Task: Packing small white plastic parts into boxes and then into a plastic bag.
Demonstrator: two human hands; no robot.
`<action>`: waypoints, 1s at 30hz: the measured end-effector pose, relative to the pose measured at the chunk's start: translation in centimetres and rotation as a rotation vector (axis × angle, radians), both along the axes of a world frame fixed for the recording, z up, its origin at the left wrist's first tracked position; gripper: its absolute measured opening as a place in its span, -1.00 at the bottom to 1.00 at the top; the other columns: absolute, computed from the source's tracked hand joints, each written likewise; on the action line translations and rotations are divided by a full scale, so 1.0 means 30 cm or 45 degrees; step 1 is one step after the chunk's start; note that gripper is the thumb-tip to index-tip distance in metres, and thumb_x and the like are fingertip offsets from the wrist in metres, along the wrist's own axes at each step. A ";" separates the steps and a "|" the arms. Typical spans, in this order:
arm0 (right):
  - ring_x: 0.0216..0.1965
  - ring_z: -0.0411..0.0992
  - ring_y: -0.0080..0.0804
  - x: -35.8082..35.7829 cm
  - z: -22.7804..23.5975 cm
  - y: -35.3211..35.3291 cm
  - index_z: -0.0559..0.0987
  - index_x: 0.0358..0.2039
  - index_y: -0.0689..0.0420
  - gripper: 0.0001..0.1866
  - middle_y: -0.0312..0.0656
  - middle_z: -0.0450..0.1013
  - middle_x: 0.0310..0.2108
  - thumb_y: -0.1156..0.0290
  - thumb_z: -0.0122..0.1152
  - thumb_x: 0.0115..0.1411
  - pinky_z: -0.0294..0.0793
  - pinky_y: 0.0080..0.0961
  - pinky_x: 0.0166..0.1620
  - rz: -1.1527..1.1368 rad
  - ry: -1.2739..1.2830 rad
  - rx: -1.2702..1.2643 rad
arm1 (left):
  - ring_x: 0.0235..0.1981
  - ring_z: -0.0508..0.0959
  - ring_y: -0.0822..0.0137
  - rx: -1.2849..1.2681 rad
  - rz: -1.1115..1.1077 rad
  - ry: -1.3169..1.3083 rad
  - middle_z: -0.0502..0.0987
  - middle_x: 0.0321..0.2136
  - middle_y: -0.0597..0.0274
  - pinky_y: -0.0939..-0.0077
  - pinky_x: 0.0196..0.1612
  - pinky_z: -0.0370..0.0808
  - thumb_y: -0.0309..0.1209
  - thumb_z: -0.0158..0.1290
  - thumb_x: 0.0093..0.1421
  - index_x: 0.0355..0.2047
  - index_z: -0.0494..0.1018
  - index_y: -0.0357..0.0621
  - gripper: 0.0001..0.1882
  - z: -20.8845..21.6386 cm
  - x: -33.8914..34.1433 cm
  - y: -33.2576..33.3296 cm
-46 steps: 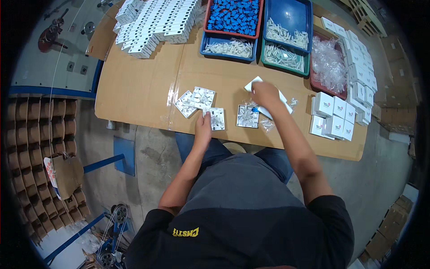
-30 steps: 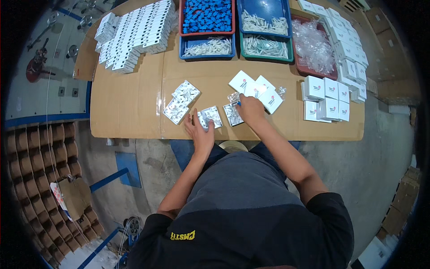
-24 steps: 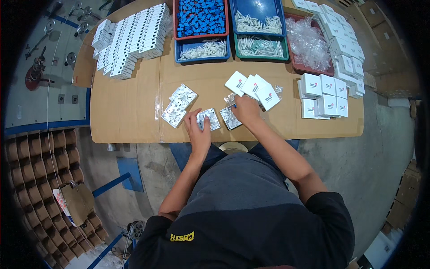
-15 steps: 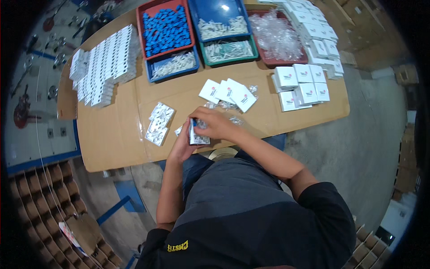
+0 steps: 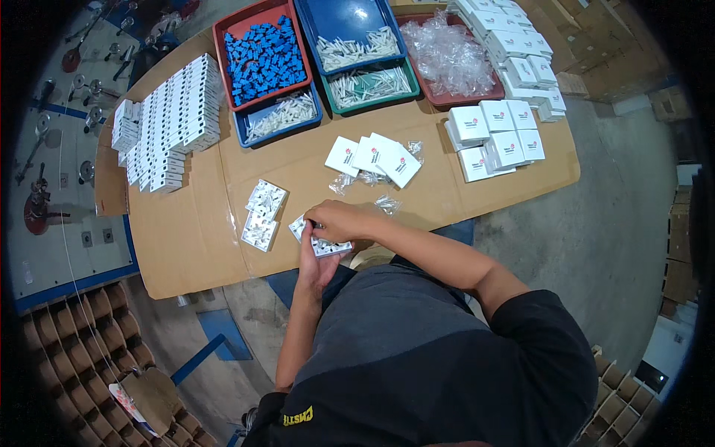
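Observation:
Near the table's front edge, my left hand holds a white square switch plate with its fitted inner side up. My right hand reaches over it, fingers bent and pressed together at the plate's left end. A small dark spot shows by the fingertips, too small to name. Part of another white piece lies behind my left fingers. To the left, two similar plates lie inner side up. Beyond my hands are several white square covers, some overlapping, and small clear bags of screws.
Along the back stand a red tray of blue parts, blue trays and a green tray of white plugs, and a red tray of clear bags. White plates are stacked left; white covers are piled right.
The held plate has tipped from steep to flatter, its inner side now showing. My right hand has shifted slightly left and down, and the blue piece seen at the plate is hidden.

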State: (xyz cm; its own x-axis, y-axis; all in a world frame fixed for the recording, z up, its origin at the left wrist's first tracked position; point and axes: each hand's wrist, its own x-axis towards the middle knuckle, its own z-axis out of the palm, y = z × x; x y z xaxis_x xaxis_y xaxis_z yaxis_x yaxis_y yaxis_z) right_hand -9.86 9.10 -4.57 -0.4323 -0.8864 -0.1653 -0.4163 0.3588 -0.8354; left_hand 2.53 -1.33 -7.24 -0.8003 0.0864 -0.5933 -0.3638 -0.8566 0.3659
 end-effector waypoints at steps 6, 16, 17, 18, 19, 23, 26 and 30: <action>-0.24 0.52 0.18 -0.001 -0.031 -0.016 0.59 -0.28 0.29 -0.74 0.17 0.54 -0.34 0.34 0.23 0.13 0.49 -0.05 -0.14 0.003 0.044 -0.101 | 0.12 0.47 0.02 0.103 0.020 0.050 0.40 0.15 0.05 -0.09 0.07 0.49 0.12 -0.23 0.41 0.18 0.30 0.00 -0.44 -0.003 -0.002 0.000; -0.30 0.59 -0.09 -0.219 0.031 0.016 0.60 -0.14 0.27 -0.64 0.09 0.59 -0.31 0.28 0.30 0.15 0.54 -0.23 -0.22 0.016 -0.093 -0.053 | -0.11 0.56 0.04 0.192 0.144 0.218 0.48 0.02 -0.10 0.01 -0.02 0.52 0.14 -0.29 0.37 0.34 0.21 0.13 -0.36 0.021 0.046 -0.071; -0.29 0.59 -0.13 -0.303 0.066 -0.003 0.60 -0.12 0.28 -0.63 0.08 0.59 -0.30 0.28 0.30 0.15 0.54 -0.24 -0.21 0.128 0.015 0.193 | -0.11 0.56 0.04 0.184 0.165 0.218 0.48 0.02 -0.10 0.01 -0.02 0.52 0.14 -0.29 0.37 0.34 0.21 0.13 -0.36 0.024 0.036 -0.065; -0.27 0.59 -0.12 -0.393 0.022 -0.046 0.58 -0.06 0.27 -0.58 0.09 0.59 -0.25 0.24 0.31 0.16 0.54 -0.25 -0.20 -0.052 -0.041 0.020 | -0.11 0.56 0.03 0.183 0.147 0.202 0.49 0.02 -0.10 0.02 -0.03 0.53 0.15 -0.29 0.37 0.34 0.21 0.13 -0.35 0.030 0.023 -0.052; -0.25 0.59 -0.12 -0.470 -0.030 -0.093 0.56 0.00 0.25 -0.53 0.09 0.58 -0.21 0.21 0.32 0.17 0.54 -0.26 -0.18 -0.222 -0.103 -0.150 | -0.12 0.57 0.03 0.183 0.138 0.182 0.49 0.02 -0.09 0.03 -0.04 0.54 0.16 -0.29 0.37 0.34 0.21 0.14 -0.35 0.029 0.013 -0.045; -0.23 0.59 -0.14 -0.523 0.170 -0.201 0.43 0.18 0.09 -0.45 0.10 0.54 -0.10 0.15 0.29 0.24 0.53 -0.30 -0.15 -0.569 0.151 -0.766 | -0.13 0.59 0.05 0.158 0.155 0.278 0.52 -0.02 -0.05 0.04 -0.03 0.53 0.21 -0.31 0.38 0.37 0.15 0.14 -0.31 0.042 -0.006 -0.067; -0.20 0.52 -0.44 -0.377 0.229 -0.138 0.58 -0.04 0.14 -0.63 -0.14 0.59 -0.14 0.28 0.34 0.16 0.49 -0.44 -0.17 -0.167 0.228 -0.239 | -0.12 0.58 0.04 0.200 0.205 0.300 0.51 0.00 0.00 0.04 0.00 0.52 0.22 -0.34 0.38 0.37 0.15 0.13 -0.30 0.049 -0.019 -0.073; -0.28 0.47 -0.32 -0.050 0.101 0.006 0.61 -0.25 0.15 -0.80 -0.18 0.47 -0.28 0.34 0.33 0.15 0.46 -0.48 -0.21 -0.048 0.184 -0.007 | 0.04 0.50 0.13 0.115 0.276 0.267 0.45 0.07 0.15 0.06 0.07 0.46 0.20 -0.39 0.41 0.37 0.13 0.08 -0.31 0.086 -0.025 -0.067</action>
